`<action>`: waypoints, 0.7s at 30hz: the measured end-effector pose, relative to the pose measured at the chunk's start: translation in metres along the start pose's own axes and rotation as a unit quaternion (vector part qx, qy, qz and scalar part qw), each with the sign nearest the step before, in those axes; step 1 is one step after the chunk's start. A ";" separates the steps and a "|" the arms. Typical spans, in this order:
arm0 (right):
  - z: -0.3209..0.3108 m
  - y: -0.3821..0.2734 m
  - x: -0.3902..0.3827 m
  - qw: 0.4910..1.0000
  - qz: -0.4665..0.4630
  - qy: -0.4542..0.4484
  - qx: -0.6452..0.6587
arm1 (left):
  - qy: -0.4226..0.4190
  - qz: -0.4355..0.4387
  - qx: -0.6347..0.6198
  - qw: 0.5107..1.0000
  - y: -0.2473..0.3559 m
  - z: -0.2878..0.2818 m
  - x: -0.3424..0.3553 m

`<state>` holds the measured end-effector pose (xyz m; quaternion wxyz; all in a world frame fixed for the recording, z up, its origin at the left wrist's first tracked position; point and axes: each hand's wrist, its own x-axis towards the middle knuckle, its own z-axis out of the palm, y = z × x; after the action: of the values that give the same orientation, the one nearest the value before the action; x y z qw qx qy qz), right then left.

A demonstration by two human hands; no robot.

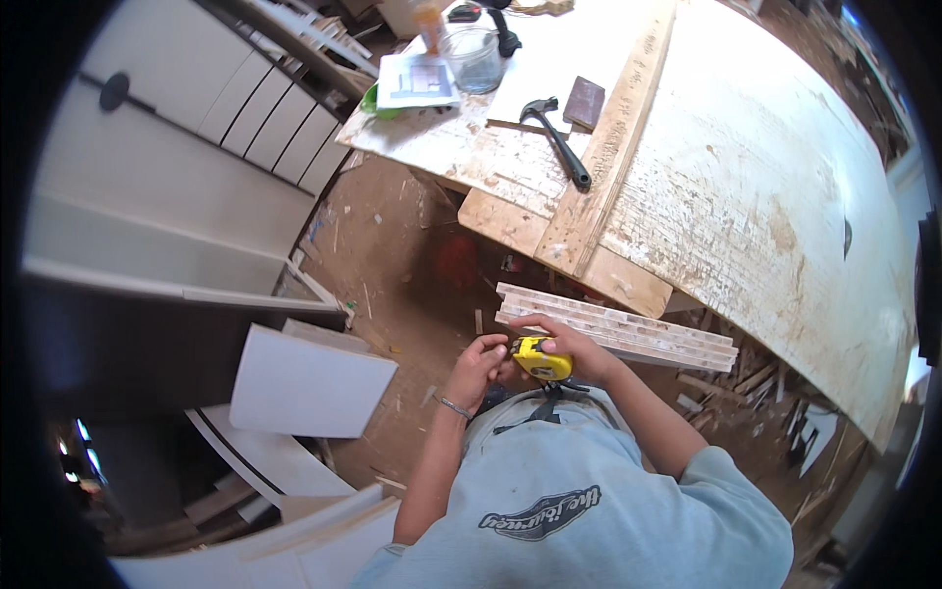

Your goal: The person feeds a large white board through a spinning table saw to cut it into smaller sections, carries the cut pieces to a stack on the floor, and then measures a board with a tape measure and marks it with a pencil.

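In front of my waist, my right hand [579,351] is wrapped round a yellow and black tape measure [547,364]. Close by on its left, my left hand [478,369] has bent fingers pressed together by the tape's mouth. Whether a bit of blade is pinched there is too small to tell. Just beyond both hands lies a stack of light wooden strips [628,329], below the near edge of the workbench [746,187]. A black claw hammer [559,147] rests on the bench, its handle end on a long wooden board [618,128].
A clear jar [475,61], a paper sheet [418,81] and a dark reddish-brown flat block [585,102] are on the bench. White panels [309,383] lean at the left beside a white cabinet [167,196]. Wood scraps [756,393] litter the floor under the bench.
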<state>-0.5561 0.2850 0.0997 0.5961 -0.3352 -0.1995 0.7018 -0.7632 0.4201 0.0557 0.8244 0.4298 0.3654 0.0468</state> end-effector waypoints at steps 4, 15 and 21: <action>-0.035 -0.014 0.014 0.996 -0.039 0.072 0.022 | -0.028 0.048 0.130 0.990 0.063 0.025 0.035; -0.035 -0.087 0.161 0.977 -0.020 0.096 -0.187 | -0.355 -0.087 0.181 0.913 0.195 -0.069 0.185; 0.012 -0.096 0.286 0.982 -0.023 0.161 -0.093 | -0.396 -0.146 0.130 0.897 0.281 -0.180 0.240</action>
<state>-0.5156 0.5836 0.1064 0.6026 -0.4926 -0.1730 0.6036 -0.6375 0.8112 0.0645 0.8353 0.4580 0.0700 -0.2960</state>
